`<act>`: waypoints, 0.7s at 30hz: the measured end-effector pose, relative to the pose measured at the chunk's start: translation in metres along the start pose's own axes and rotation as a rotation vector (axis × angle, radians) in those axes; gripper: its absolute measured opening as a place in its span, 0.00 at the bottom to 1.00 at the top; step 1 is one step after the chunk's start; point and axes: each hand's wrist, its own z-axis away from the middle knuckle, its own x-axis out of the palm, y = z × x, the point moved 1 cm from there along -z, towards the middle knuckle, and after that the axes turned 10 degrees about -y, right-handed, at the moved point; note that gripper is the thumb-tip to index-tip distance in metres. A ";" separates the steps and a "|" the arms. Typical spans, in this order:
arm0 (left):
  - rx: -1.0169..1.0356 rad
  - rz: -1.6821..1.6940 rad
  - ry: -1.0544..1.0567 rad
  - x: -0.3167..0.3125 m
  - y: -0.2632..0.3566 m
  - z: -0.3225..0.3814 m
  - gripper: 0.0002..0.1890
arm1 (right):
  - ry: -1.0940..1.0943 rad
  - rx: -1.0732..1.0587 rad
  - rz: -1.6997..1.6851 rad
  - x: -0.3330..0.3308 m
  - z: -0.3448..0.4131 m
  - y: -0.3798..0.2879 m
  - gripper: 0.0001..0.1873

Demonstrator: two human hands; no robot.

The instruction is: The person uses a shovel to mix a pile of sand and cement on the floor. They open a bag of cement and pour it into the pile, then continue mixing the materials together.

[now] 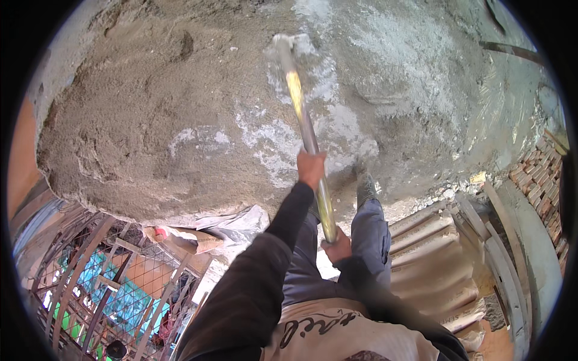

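Observation:
A long-handled hoe reaches up from the person's body into a broad heap of grey-brown sand. My left hand is closed around the middle of its shaft. Lower down, my right hand grips the near end of the same shaft. The hoe's head is blurred and rests at or in a patch of pale grey cement powder on the heap. More powder lies streaked over the sand before my legs. One boot stands against the heap's near edge.
Stacked paper cement bags lie close on the right, beside long planks. Bricks are piled farther right. On the left are a crumpled paper bag, metal mesh with bars and turquoise sheeting.

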 end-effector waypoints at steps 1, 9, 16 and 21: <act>-0.300 0.302 -0.056 -0.001 0.007 0.043 0.12 | 0.016 0.020 0.134 0.000 0.032 0.032 0.21; -0.078 0.190 0.262 -0.078 0.049 -0.021 0.16 | -0.146 -0.062 0.399 -0.002 -0.064 -0.017 0.27; -0.071 -0.036 0.094 -0.103 -0.018 -0.168 0.13 | -0.131 -0.166 0.330 0.000 -0.113 -0.074 0.28; -0.172 0.045 0.091 0.021 -0.030 -0.040 0.13 | -0.111 -0.018 0.317 -0.102 -0.022 -0.015 0.27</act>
